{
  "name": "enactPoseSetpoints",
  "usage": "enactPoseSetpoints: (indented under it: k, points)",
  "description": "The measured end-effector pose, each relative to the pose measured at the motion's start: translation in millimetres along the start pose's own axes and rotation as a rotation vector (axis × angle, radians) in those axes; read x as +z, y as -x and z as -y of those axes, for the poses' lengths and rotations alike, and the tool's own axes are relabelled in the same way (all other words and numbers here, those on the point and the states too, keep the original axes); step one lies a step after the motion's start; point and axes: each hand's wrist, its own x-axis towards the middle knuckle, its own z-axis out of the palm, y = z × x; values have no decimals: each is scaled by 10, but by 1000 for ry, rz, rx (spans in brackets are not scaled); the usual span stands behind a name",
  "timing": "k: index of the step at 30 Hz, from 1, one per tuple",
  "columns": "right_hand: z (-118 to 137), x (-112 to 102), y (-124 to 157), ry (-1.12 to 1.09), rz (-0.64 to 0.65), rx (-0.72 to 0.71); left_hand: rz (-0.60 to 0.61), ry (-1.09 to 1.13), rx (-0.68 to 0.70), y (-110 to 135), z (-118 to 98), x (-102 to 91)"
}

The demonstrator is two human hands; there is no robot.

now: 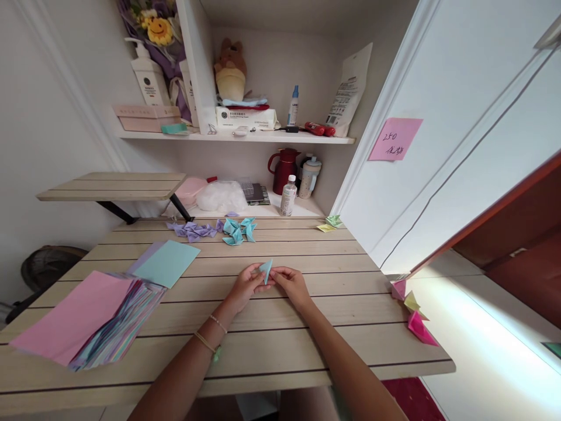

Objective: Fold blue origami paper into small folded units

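A small light-blue folded paper (266,269) is held between both hands above the middle of the wooden desk (350,327). My left hand (246,287) pinches it from the left, thumb on its face. From the right, the thumb and fingers of my right hand (293,285) close on its edge; how firmly they grip is hard to see. Behind my hands lie folded turquoise paper pieces (239,230) and a row of folded purple ones (195,230). Flat light-blue sheets (169,263) rest to the left.
A thick stack of coloured paper (118,321) lies at the left. Pink and yellow folded pieces (412,307) line the right edge, and green and yellow ones (331,223) sit at the back. A plastic bottle (288,196) and red jug (284,169) stand under the shelf (263,137).
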Motion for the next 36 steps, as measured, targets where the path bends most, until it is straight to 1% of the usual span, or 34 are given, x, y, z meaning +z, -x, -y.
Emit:
enactPoseSetpoints:
  k: [4, 7, 10, 12, 15, 17, 20, 22, 23, 25, 26, 28, 31, 33, 36]
  points:
    - [-39, -22, -7, 73, -30, -4, 12, -21, 3, 9, -7, 13]
    - [-71, -34, -15, 120, -36, -37, 23, -52, 21, 15, -8, 36]
    - [-86, -33, -13, 154, -76, -86, 67, -64, 33, 22, -12, 55]
    - [-88, -28, -4, 221, -115, -146, 103, -55, 24, 29, -16, 64]
    - [-92, -28, 14, 383, -140, -301, 130, 26, 9, 43, -17, 74]
    - [-95, -38, 21, 464, -119, -395, 142, 84, -4, 55, -17, 83]
    - [-74, -73, 23, 522, -70, -452, 179, 72, -10, 73, -32, 93]
    - [-28, -106, 22, 518, 0, -434, 199, 28, -3, 79, -53, 89]
    - [1, -124, 23, 492, 59, -400, 198, 11, 1, 79, -64, 82]
    - [58, -153, 25, 381, 195, -288, 180, -13, 9, 74, -79, 62]
    - [78, -162, 27, 317, 233, -230, 168, -28, 15, 70, -81, 50]
    - [89, -165, 29, 231, 240, -138, 167, -77, 25, 64, -70, 28]
    - [41, -139, 29, 243, 171, -76, 199, -180, 49, 62, -25, 9]
    - [-7, -114, 27, 302, 151, -78, 197, -234, 82, 65, 10, 8]
    - [-57, -82, 23, 384, 148, -130, 158, -298, 136, 64, 44, 15]
